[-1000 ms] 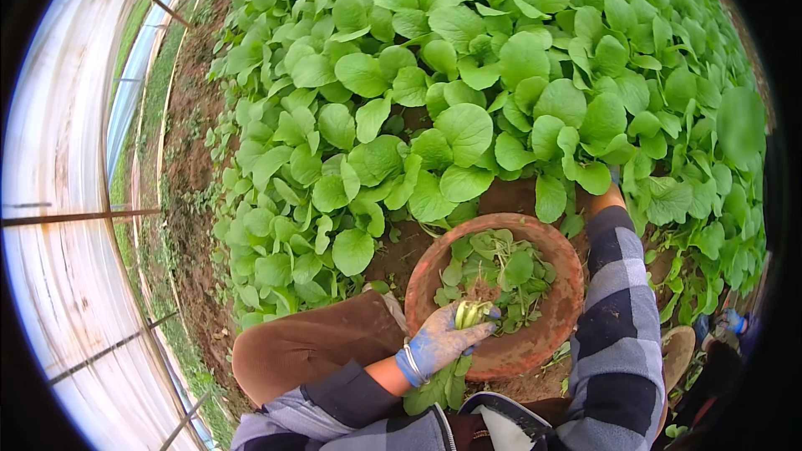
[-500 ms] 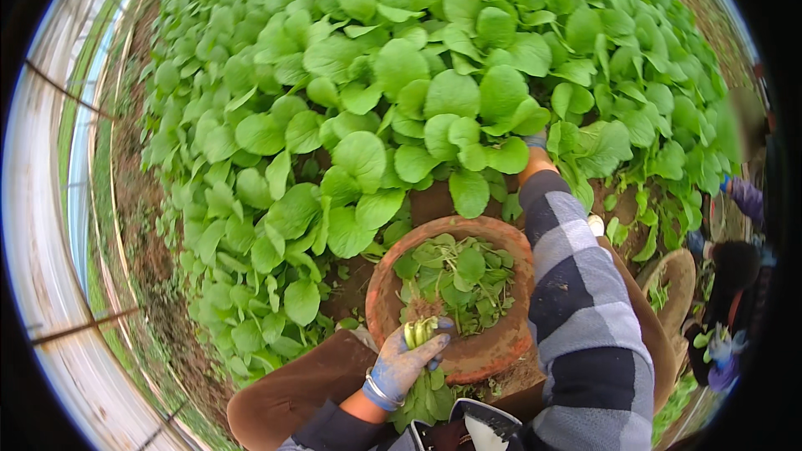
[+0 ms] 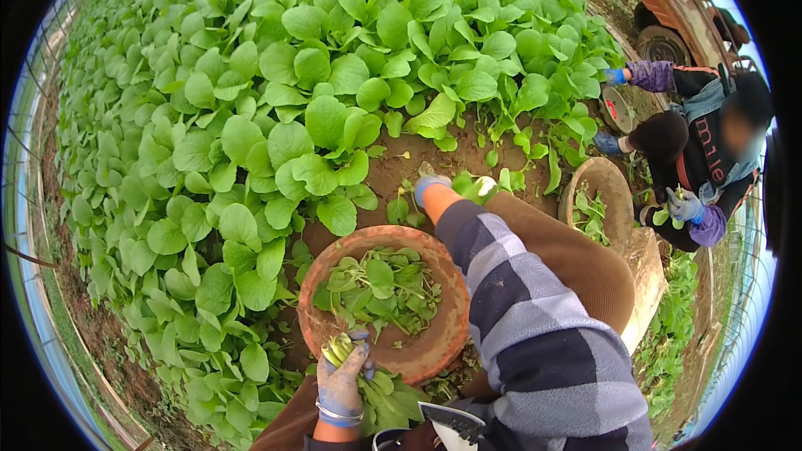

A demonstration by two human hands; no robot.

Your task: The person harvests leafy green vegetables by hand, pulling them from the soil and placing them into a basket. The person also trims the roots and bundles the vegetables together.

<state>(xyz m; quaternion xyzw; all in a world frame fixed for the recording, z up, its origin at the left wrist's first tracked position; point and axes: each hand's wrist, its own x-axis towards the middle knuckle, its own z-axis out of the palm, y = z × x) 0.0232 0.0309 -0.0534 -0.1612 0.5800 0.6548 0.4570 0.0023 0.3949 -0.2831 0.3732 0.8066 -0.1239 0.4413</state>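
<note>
My left hand point(image 3: 342, 380), in a blue-grey glove, is closed around a bunch of pale green stems point(image 3: 337, 349) at the near rim of a round terracotta-coloured basin point(image 3: 434, 338). Picked leafy greens point(image 3: 380, 288) fill the basin. My right hand point(image 3: 430, 187), gloved in blue with a plaid sleeve behind it, reaches forward to the soil at the edge of the growing plants and touches small leafy plants point(image 3: 469, 185) there. Whether it grips one I cannot tell.
A dense bed of broad-leaved green plants point(image 3: 284, 92) covers the ground ahead and to the left. On the right crouches another person point(image 3: 697, 159) in blue gloves, beside a second basin point(image 3: 606, 200) with greens. A greenhouse wall point(image 3: 25, 225) curves along the left.
The view has swung right and the other person has come into sight. My right hand has stretched farther out to the plants. My left hand stays at the basin's rim with the stems.
</note>
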